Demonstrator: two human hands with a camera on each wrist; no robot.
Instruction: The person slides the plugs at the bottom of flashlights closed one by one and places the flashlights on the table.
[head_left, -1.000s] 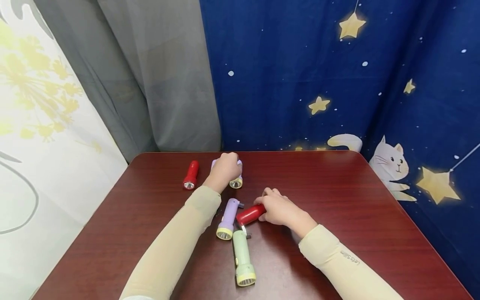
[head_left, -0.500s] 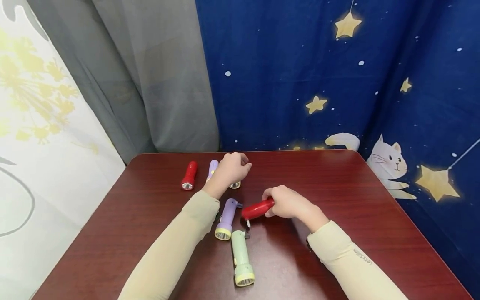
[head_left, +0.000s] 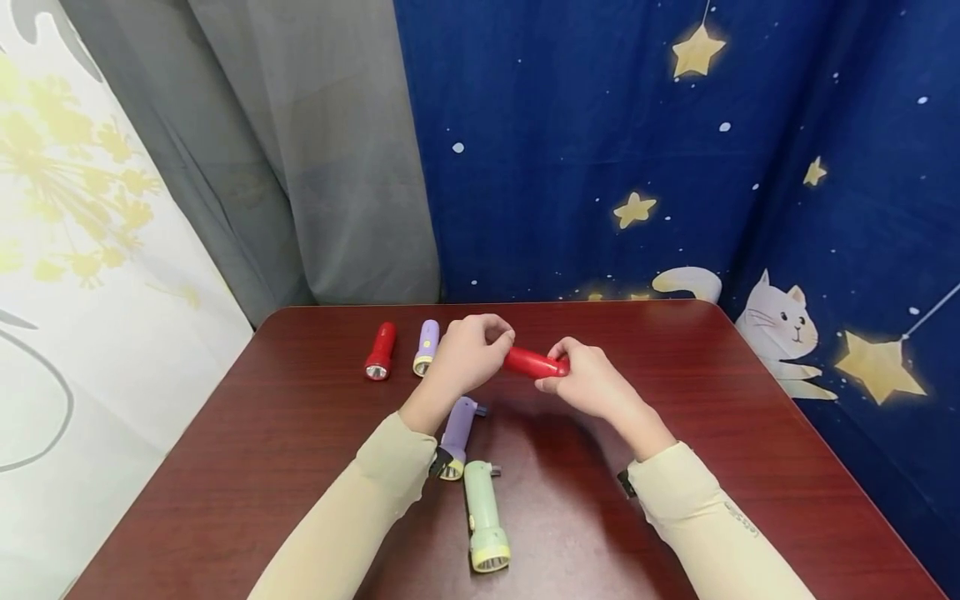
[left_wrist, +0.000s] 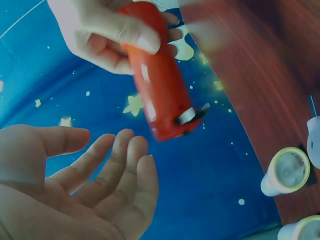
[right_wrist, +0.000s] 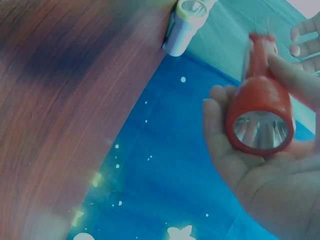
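My right hand [head_left: 592,383] grips a red flashlight [head_left: 532,363] round its lamp end and holds it raised above the table. In the right wrist view its round reflector [right_wrist: 262,131] faces the camera, with the thumb along the body. Thin metal prongs [left_wrist: 187,116] stick out of the tail in the left wrist view. My left hand [head_left: 472,350] hovers by that tail; the left wrist view shows its fingers [left_wrist: 117,162] loosely bent, apart from the flashlight, and nothing in the palm.
On the dark red wooden table [head_left: 675,400] lie another red flashlight [head_left: 381,350] and a lilac one [head_left: 427,346] at the back left. A second lilac flashlight [head_left: 459,421] and a green one [head_left: 483,508] lie nearer, each with prongs out.
My right hand has lifted the red flashlight up and away from the near flashlights, turning its tail toward the left hand. My left hand has shifted right, off the back lilac flashlights.
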